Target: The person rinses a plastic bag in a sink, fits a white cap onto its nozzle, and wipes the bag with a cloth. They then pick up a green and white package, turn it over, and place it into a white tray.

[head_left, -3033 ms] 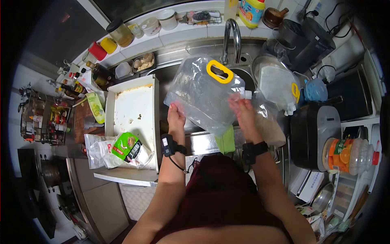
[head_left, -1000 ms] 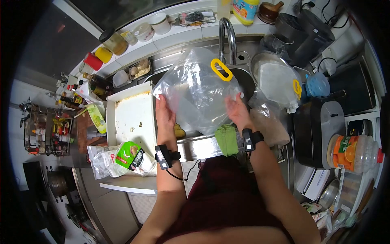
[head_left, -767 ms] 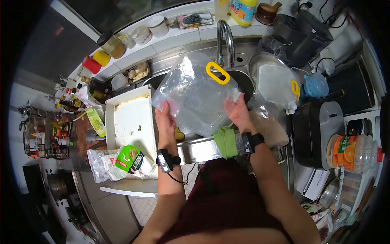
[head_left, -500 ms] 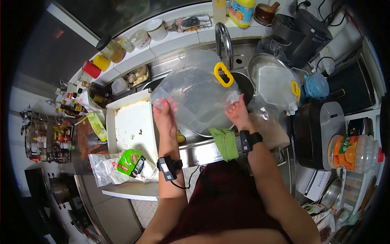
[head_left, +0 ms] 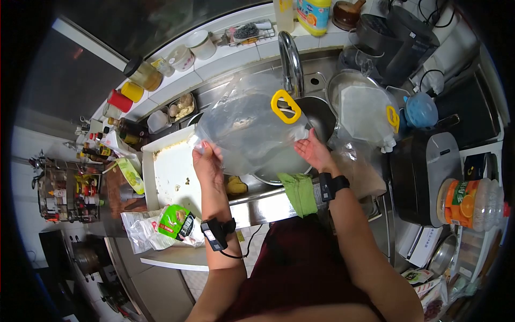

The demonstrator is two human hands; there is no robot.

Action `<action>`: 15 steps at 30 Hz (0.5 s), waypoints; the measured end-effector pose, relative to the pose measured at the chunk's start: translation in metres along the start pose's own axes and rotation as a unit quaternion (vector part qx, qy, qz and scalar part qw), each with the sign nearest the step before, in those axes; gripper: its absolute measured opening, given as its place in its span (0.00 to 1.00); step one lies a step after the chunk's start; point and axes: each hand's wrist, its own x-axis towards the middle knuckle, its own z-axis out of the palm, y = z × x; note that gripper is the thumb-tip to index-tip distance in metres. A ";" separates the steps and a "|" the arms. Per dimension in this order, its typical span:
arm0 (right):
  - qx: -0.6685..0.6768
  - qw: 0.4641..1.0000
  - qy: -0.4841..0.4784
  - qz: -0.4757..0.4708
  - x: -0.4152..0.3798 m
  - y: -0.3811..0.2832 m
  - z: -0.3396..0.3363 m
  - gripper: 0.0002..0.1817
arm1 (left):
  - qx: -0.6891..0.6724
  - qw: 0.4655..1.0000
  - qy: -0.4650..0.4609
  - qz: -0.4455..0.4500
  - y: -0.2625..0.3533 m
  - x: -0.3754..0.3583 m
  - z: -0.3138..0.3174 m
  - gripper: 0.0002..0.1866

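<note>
A clear plastic bag (head_left: 241,126) with a yellow handle (head_left: 285,106) is stretched between my hands over the sink. My left hand (head_left: 208,161) pinches its left edge, thumb on top. At the right end, my right hand (head_left: 313,152) grips the bag's corner near a whitish, bunched part. Beneath the bag, a metal basin (head_left: 322,115) sits in the sink, partly hidden. A green cloth (head_left: 298,193) hangs over the sink's front edge below my right hand. Something yellowish-brown (head_left: 236,185) lies beside my left wrist.
Left of the sink stands a white tray (head_left: 166,174) with small scraps, a green-and-white packet (head_left: 177,222) on its front. A second clear bag with a yellow handle (head_left: 393,118) lies at right. Behind rises the faucet (head_left: 292,67). A dark appliance (head_left: 421,180) stands at right.
My left hand has moved left and slightly down with the bag's edge. The bag's yellow handle has shifted left and a little down. Both hands keep their hold.
</note>
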 end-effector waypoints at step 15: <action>-0.232 0.968 0.074 -0.058 0.013 -0.001 0.007 0.17 | 0.029 0.999 0.022 -0.031 0.006 0.004 0.000 0.09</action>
